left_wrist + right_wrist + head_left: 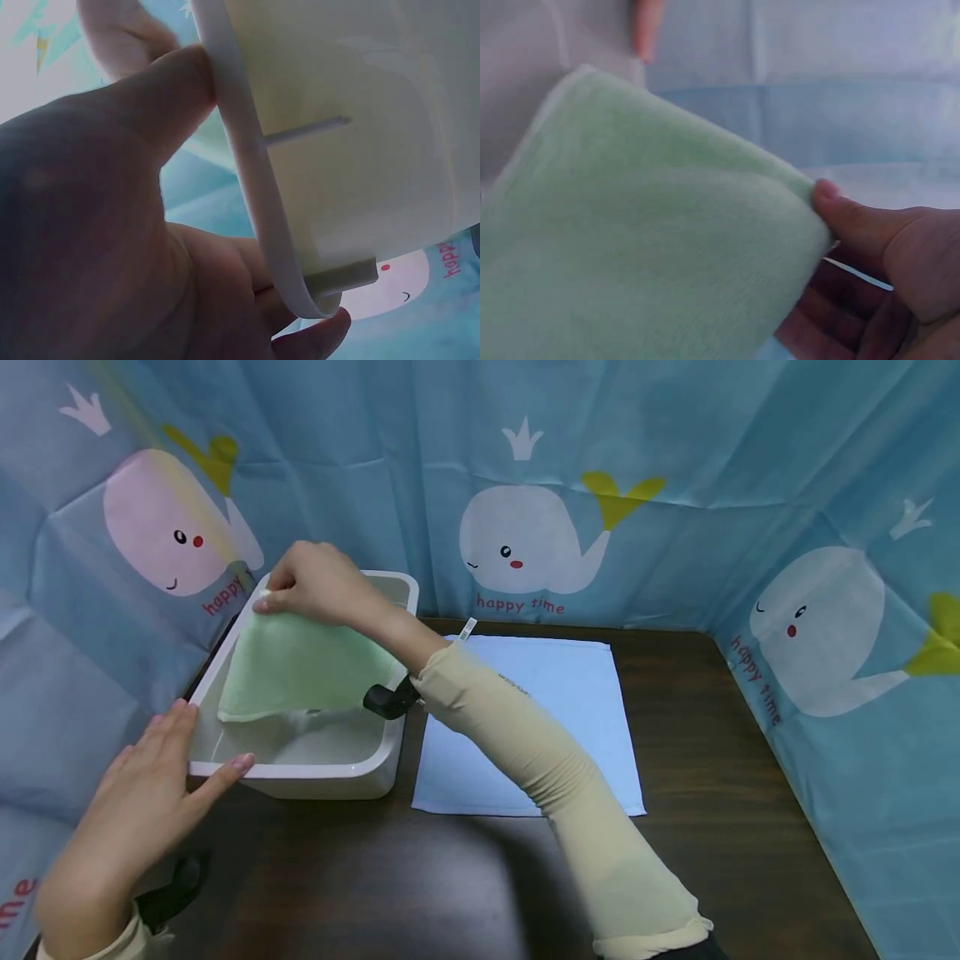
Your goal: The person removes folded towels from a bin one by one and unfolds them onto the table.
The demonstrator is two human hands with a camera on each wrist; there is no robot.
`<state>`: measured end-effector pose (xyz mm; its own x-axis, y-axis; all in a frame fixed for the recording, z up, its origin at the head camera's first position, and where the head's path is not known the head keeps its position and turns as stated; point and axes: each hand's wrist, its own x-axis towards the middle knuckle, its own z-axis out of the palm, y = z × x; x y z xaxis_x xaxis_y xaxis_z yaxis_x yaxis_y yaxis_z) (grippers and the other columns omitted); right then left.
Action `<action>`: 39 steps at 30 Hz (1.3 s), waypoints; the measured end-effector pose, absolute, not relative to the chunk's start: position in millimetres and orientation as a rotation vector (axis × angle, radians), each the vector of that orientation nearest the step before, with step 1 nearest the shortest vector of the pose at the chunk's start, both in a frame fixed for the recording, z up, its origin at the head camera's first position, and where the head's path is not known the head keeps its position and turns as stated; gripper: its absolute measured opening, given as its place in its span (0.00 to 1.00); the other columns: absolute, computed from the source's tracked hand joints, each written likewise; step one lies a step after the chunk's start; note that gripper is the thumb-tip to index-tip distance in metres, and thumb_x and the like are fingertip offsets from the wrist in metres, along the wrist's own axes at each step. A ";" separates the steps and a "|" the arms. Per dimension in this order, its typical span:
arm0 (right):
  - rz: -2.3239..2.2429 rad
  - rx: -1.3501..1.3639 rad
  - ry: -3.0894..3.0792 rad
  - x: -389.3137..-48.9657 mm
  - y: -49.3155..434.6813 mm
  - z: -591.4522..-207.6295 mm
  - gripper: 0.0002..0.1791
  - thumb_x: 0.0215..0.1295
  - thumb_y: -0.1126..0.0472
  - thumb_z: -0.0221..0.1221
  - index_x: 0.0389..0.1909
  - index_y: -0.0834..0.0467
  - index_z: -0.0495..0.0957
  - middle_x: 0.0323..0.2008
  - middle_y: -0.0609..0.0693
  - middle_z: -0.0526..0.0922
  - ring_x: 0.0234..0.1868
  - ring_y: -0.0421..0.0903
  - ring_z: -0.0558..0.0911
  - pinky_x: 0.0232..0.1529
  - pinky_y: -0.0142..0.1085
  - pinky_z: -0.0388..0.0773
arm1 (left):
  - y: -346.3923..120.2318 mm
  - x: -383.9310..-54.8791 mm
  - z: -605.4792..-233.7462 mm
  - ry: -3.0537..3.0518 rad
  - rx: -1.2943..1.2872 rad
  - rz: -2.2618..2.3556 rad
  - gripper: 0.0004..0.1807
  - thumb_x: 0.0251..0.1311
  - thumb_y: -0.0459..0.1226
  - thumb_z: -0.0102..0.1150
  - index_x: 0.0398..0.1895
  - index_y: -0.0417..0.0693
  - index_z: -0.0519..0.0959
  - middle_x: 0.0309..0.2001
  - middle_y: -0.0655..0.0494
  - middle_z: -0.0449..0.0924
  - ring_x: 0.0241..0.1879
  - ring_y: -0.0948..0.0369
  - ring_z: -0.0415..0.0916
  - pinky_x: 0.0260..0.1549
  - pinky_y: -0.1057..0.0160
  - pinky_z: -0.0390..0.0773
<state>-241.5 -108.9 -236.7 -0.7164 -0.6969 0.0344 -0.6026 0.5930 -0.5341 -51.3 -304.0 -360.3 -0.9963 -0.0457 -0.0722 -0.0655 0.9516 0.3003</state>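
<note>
Head view: the sleeve (570,802), centre, hides part of the blue cloth (581,693); print on the tag (467,629) is too small to read; the green cloth (300,664), left, covers some of the bin (300,770). Right wrist view: green cloth cut off, lower left. Left wrist view: left hand (112,195) cut off, left edge

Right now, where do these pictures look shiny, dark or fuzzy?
Head view: a pale glare on the dark table, with a shadow beside the sleeve; left wrist view: the left hand dim against a washed-out upper left corner; right wrist view: the green cloth soft and hazy, not crisp.
</note>
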 end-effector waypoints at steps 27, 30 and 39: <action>-2.059 -0.681 2.748 -222.8 145.1 -222.3 0.09 0.57 0.60 0.71 0.35 0.62 0.89 0.23 0.40 0.86 0.22 0.39 0.78 0.25 0.28 0.74 | -291.2 -60.5 -362.7 3.252 0.105 0.574 0.56 0.66 0.58 0.55 0.78 0.33 0.37 0.77 0.29 0.34 0.78 0.35 0.29 0.75 0.36 0.28; -1.857 -0.541 2.940 -218.7 171.4 -237.7 0.12 0.57 0.55 0.71 0.36 0.60 0.89 0.23 0.35 0.86 0.22 0.38 0.78 0.24 0.28 0.73 | -270.6 -56.7 -355.8 3.390 0.357 0.639 0.53 0.65 0.59 0.55 0.79 0.36 0.44 0.78 0.32 0.44 0.79 0.39 0.37 0.78 0.42 0.34; -1.580 -0.315 3.100 -219.0 221.9 -287.6 0.17 0.60 0.47 0.68 0.39 0.57 0.89 0.27 0.36 0.86 0.22 0.38 0.80 0.22 0.29 0.75 | -158.5 -55.7 -352.1 3.188 1.403 0.645 0.41 0.71 0.60 0.43 0.78 0.44 0.54 0.78 0.49 0.54 0.79 0.53 0.50 0.79 0.67 0.37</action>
